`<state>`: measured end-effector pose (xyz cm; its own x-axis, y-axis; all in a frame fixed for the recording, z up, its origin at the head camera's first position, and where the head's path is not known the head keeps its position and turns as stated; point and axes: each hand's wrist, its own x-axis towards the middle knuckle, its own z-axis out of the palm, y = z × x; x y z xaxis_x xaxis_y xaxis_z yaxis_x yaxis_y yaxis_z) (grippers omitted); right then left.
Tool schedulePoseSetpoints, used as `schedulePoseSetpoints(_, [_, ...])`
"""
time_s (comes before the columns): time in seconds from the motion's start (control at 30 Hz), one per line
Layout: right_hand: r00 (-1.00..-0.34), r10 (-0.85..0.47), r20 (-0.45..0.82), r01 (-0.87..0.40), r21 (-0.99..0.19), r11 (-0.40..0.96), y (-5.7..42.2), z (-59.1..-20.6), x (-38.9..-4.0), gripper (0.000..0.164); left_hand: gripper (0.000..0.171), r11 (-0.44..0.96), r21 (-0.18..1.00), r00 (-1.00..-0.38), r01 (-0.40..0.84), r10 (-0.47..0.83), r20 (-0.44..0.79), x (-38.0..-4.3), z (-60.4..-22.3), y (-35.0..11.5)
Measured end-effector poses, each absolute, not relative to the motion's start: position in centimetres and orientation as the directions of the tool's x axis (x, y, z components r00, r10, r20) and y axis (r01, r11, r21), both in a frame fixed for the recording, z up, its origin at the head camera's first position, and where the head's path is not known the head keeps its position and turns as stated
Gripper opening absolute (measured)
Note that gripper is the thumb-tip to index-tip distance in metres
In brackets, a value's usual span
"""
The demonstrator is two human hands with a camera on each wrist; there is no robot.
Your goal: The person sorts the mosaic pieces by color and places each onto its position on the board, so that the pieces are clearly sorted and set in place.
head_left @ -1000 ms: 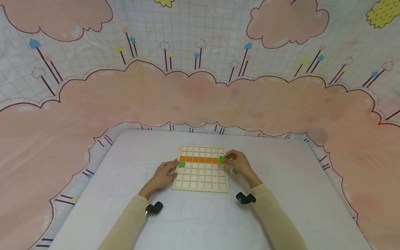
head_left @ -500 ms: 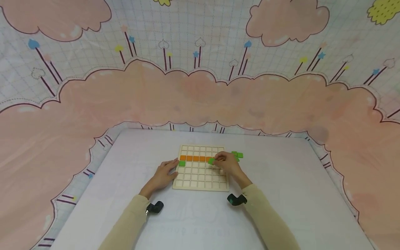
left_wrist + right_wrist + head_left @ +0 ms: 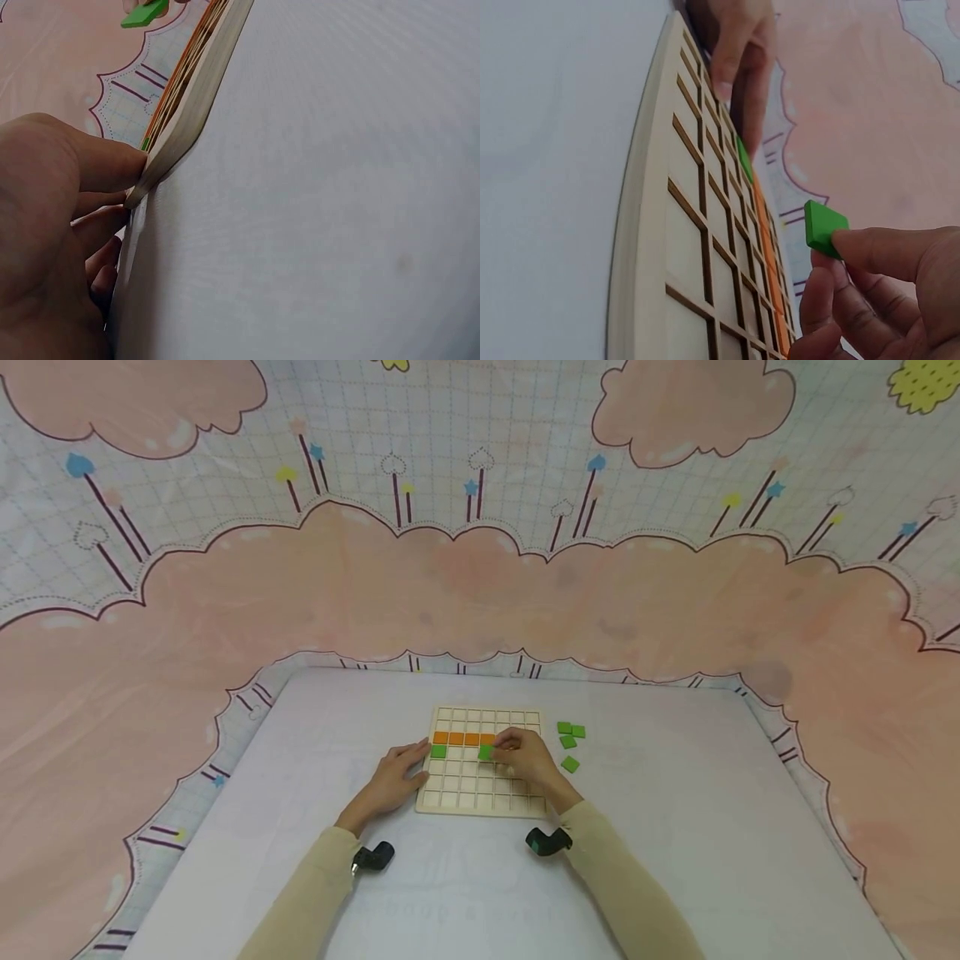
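A pale wooden grid board (image 3: 468, 799) lies on the table, with a row of orange tiles (image 3: 456, 738) across its upper part. Just below that row's left end, a green tile (image 3: 438, 751) sits in a cell. My left hand (image 3: 388, 779) rests against the board's left edge, thumb and fingertips touching the rim. Between thumb and fingers, my right hand (image 3: 531, 760) pinches another green tile (image 3: 825, 225). In the right wrist view this tile is held above the board, tilted. The right hand hides part of the board's right side in the head view.
Several loose green tiles (image 3: 570, 764) lie on the white table (image 3: 675, 793) to the right of the board. A patterned cloth (image 3: 480, 593) with pink clouds stands behind the table. Each wrist wears a black camera (image 3: 373, 857).
My right hand has carried the green tile leftward from the board's right edge to over its middle, uncovering the loose tiles at right. The left hand stays at the left edge.
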<state>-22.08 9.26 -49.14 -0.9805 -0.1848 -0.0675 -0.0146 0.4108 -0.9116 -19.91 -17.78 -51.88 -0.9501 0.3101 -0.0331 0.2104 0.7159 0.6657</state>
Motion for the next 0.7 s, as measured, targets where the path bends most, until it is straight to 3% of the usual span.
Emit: schedulePoseSetpoints(0.7, [-0.986, -0.161, -0.028, -0.045, -0.902, 0.429, 5.4, -49.7, -22.4, 0.009, 0.057, 0.715, 0.661, -0.945, 0.226, 0.326, -0.029, -20.2, -52.3, -18.1])
